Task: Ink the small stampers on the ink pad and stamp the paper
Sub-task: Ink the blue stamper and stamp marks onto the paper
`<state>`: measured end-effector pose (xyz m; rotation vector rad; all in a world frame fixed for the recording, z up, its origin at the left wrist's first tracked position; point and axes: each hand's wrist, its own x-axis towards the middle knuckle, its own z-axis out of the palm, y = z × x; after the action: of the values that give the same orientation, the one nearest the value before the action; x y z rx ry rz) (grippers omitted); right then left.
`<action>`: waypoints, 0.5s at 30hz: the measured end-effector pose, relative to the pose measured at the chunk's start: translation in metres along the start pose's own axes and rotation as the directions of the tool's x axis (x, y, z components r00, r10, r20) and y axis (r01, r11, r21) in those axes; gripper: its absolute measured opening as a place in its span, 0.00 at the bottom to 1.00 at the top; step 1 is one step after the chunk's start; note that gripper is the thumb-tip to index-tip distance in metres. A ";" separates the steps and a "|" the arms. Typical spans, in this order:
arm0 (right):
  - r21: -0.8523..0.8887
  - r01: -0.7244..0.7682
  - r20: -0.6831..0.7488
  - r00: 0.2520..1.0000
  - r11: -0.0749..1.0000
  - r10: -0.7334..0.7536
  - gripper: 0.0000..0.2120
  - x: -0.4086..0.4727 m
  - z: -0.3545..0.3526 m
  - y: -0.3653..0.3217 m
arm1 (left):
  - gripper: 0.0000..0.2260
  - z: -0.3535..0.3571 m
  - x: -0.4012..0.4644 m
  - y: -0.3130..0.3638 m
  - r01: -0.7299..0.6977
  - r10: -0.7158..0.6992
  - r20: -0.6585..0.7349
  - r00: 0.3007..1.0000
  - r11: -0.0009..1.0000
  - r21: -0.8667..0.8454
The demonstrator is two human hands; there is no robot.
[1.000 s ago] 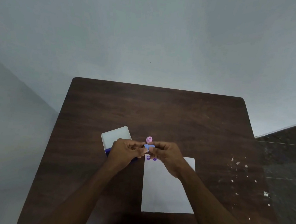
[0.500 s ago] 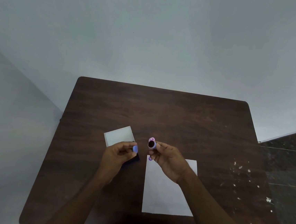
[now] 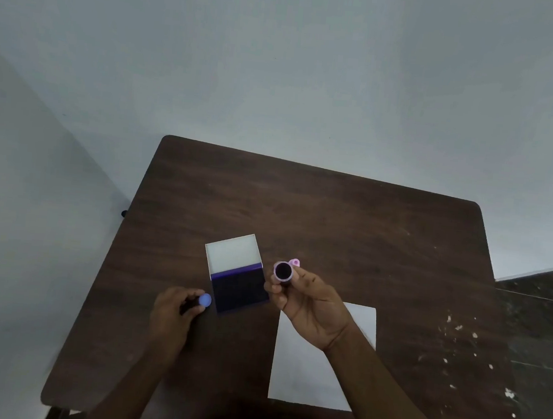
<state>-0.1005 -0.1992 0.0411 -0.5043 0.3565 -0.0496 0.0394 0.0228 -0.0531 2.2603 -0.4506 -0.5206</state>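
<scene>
So nearest us there's the white rectangular sheet of paper (image 3: 320, 375) on the dark brown wooden table (image 3: 351, 223). Our left hand (image 3: 170, 317) pinches a small round blue cap (image 3: 205, 300) beside the open dark-blue ink pad (image 3: 242, 290). Our right hand (image 3: 307, 300) grips a small purple cylindrical stamper (image 3: 283, 271), dark face showing, above the paper's far edge; a tiny pink stamper (image 3: 295, 262) sits just behind.

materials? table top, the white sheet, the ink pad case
Table: looks like dark wood or wood-look laminate, matte; grain streaks show, pale flecks near its right edge.
White sheet: likely plain paper, matte, flat, crisp edges.
Ink pad case: probably rigid plastic; thin straight walls, open whitish lid, violet rim. The dark pad inside looks like inked felt or foam, but that can't be confirmed.
</scene>
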 end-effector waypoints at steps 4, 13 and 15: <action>0.009 0.001 0.017 1.000 1.000 -0.001 0.13 0.003 0.005 0.001 | 0.13 0.002 0.004 0.008 0.045 -0.044 -0.040 0.998 0.999 0.026; 0.029 -0.055 0.045 0.998 0.998 0.053 0.11 0.012 0.008 0.012 | 0.24 -0.034 -0.015 0.121 -0.354 0.355 -0.022 0.934 0.921 -0.164; 0.073 -0.073 0.049 0.996 0.995 0.070 0.13 0.013 0.008 0.015 | 0.26 -0.035 -0.019 0.141 -0.393 0.402 0.011 0.915 0.900 -0.190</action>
<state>-0.0857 -0.1837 0.0360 -0.4181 0.3259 0.0181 0.0182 -0.0389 0.0787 1.9110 -0.8342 -0.3873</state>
